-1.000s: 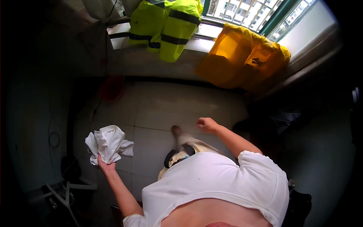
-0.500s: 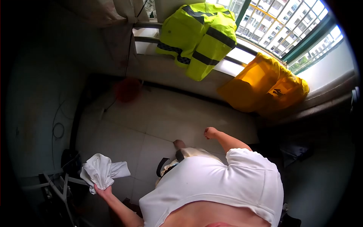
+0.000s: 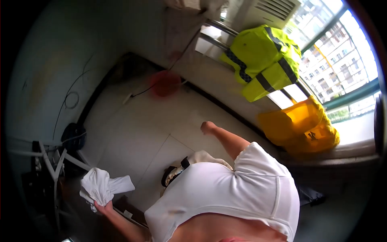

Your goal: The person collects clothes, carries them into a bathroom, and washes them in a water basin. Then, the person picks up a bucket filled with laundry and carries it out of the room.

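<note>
- White cloth (image 3: 95, 187): it is in the left hand (image 3: 104, 207), out to the person's left side, bunched, with one flap sticking out toward the shirt (image 3: 217, 185).
- The left hand grasps the cloth at its lower edge; the fingers are mostly buried in the folds, so the firmness of the hold cannot be told.
- To carry it well, I would gather in the loose flap and keep the bundle clear of the pale metal frame (image 3: 77, 161) just beside it, where fabric could snag.
- The right hand (image 3: 208, 128) is out ahead over the floor (image 3: 133, 125), fingers apparently curled, nothing seen in it; whether it is fully clenched I cannot tell. It could help steady the bundle.
- Whether the cloth touches the frame is unclear, and its folds hide what kind of garment or rag it is.
- Farther out, the red container (image 3: 165, 84) is blurred, and the dark item (image 3: 309, 196) by the right sleeve is too dim to name.
- The picture's corners fall into black.
</note>
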